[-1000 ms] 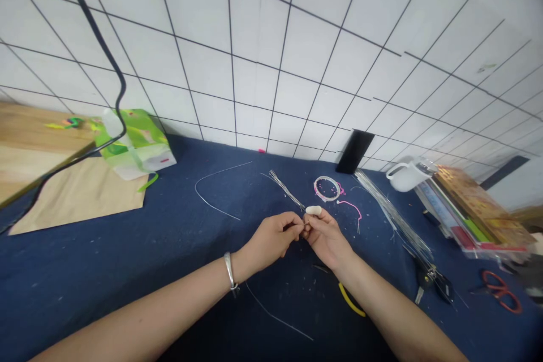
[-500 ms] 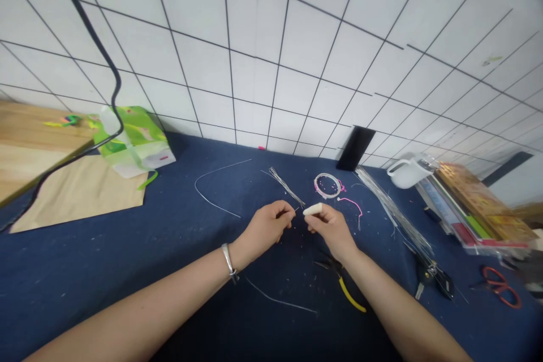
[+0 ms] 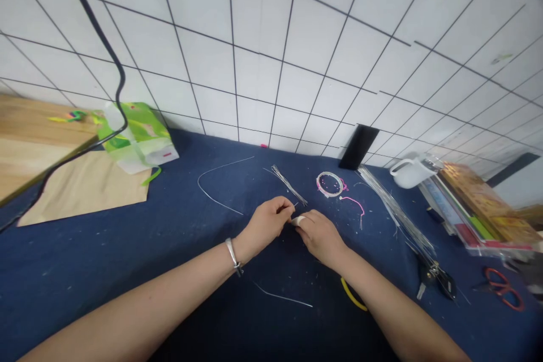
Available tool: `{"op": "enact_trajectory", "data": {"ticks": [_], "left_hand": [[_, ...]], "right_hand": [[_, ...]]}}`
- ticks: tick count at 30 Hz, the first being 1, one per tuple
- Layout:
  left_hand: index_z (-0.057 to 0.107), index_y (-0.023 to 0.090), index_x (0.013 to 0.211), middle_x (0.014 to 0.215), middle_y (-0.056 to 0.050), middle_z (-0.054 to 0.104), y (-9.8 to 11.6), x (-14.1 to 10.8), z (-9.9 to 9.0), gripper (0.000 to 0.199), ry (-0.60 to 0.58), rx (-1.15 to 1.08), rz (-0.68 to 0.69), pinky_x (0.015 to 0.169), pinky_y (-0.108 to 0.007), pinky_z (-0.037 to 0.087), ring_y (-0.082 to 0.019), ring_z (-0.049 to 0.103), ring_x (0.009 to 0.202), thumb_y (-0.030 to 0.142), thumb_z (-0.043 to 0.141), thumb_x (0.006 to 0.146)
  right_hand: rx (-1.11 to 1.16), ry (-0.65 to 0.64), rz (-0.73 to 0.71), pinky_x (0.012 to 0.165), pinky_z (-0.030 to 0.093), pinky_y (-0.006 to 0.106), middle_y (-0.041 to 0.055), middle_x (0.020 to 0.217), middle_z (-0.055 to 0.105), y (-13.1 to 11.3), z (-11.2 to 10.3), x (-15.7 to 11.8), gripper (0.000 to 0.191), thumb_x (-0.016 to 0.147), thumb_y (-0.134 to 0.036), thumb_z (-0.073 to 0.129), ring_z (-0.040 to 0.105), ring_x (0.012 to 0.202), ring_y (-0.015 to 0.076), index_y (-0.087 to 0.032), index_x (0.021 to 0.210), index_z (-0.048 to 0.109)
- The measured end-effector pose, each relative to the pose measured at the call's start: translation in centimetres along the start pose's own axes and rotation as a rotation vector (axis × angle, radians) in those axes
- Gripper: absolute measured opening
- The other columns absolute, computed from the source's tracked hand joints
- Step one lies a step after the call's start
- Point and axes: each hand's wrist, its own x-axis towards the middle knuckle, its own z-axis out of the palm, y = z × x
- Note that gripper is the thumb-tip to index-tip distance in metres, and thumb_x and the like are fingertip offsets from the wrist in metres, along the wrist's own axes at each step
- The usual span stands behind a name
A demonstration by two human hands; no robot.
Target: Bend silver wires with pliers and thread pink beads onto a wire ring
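Just in front of the bundle, the left hand pinches a wire; the right hand curls, its grip hidden. Right of the bundle lies a ring.

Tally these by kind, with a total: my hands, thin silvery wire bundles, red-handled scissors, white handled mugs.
Hands (left hand, right hand): 2
Thin silvery wire bundles (short bundle, long bundle): 2
Red-handled scissors: 1
White handled mug: 1
Total: 6

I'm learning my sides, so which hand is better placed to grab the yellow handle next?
Probably the right hand: the yellow handle lies just beside its forearm. The left hand is farther across, pinching something thin.
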Motion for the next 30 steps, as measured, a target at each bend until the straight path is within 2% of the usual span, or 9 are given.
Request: {"op": "enact_trajectory", "data": {"ticks": [10,14,17,21,24,26,30], "left_hand": [[0.055,0.018,0.078,0.064,0.002,0.053,-0.2,0.1,-0.1,0.019,0.061,-0.008,0.020,0.041,-0.018,0.032,-0.006,0.040,0.044,0.032,0.042,0.079],[0.054,0.017,0.078,0.065,0.002,0.051,-0.2,0.1,0.0,0.018,0.047,-0.030,0.022,0.041,-0.017,0.031,-0.006,0.039,0.044,0.030,0.043,0.079],[0.054,0.017,0.077,0.063,0.003,0.049,-0.1,-0.1,0.0,0.018,0.038,-0.036,0.019,0.041,-0.017,0.030,-0.006,0.038,0.044,0.030,0.043,0.079],[0.055,0.017,0.079,0.065,0.002,0.051,0.1,-0.3,0.4,0.022,-0.035,-0.022,0.008,0.042,-0.017,0.032,-0.006,0.039,0.043,0.034,0.041,0.080],[0.056,0.017,0.079,0.067,0.002,0.053,0.3,-0.7,0.7,0.023,-0.118,0.017,0.004,0.041,-0.017,0.033,-0.006,0.041,0.043,0.036,0.042,0.080],[0.055,0.018,0.077,0.067,0.002,0.054,0.5,-1.0,1.0,0.023,-0.154,0.033,0.013,0.041,-0.018,0.032,-0.006,0.042,0.044,0.036,0.042,0.080],[0.055,0.018,0.077,0.066,0.003,0.053,0.8,-1.4,1.2,0.021,-0.180,0.029,0.025,0.042,-0.018,0.033,-0.006,0.042,0.044,0.033,0.042,0.080]], "right_hand": [[-0.222,-0.032,0.001,0.068,0.037,0.033,0.0082,0.079,0.054,-1.6,0.0,0.7,0.018,0.085,-0.008,0.037,0.046,0.074,0.0195,-0.014,0.088,0.054],[-0.093,-0.029,0.063,0.069,0.037,0.033,0.0089,0.079,0.055,-1.2,0.2,1.1,0.017,0.081,-0.008,0.040,0.047,0.074,0.0193,-0.014,0.087,0.055],[0.243,0.047,0.195,0.070,0.038,0.032,0.0050,0.077,0.055,-0.2,0.3,1.2,0.019,0.076,-0.010,0.045,0.048,0.073,0.0170,-0.016,0.091,0.056],[1.098,0.213,0.451,0.061,0.039,0.026,-0.0030,0.067,0.049,1.3,-0.3,0.8,0.023,0.075,-0.018,0.052,0.045,0.059,0.0104,-0.020,0.098,0.055],[1.626,0.279,0.552,0.059,0.038,0.025,-0.0043,0.065,0.045,1.8,-0.9,0.7,0.021,0.074,-0.021,0.059,0.043,0.057,0.0082,-0.019,0.095,0.056],[1.794,0.290,0.585,0.059,0.037,0.024,-0.0043,0.064,0.045,1.8,-1.2,0.7,0.022,0.071,-0.020,0.063,0.043,0.058,0.0080,-0.019,0.092,0.058],[1.896,0.273,0.590,0.058,0.037,0.024,-0.0042,0.063,0.047,1.4,-1.2,0.8,0.023,0.067,-0.018,0.067,0.044,0.058,0.0078,-0.019,0.089,0.059]]}}
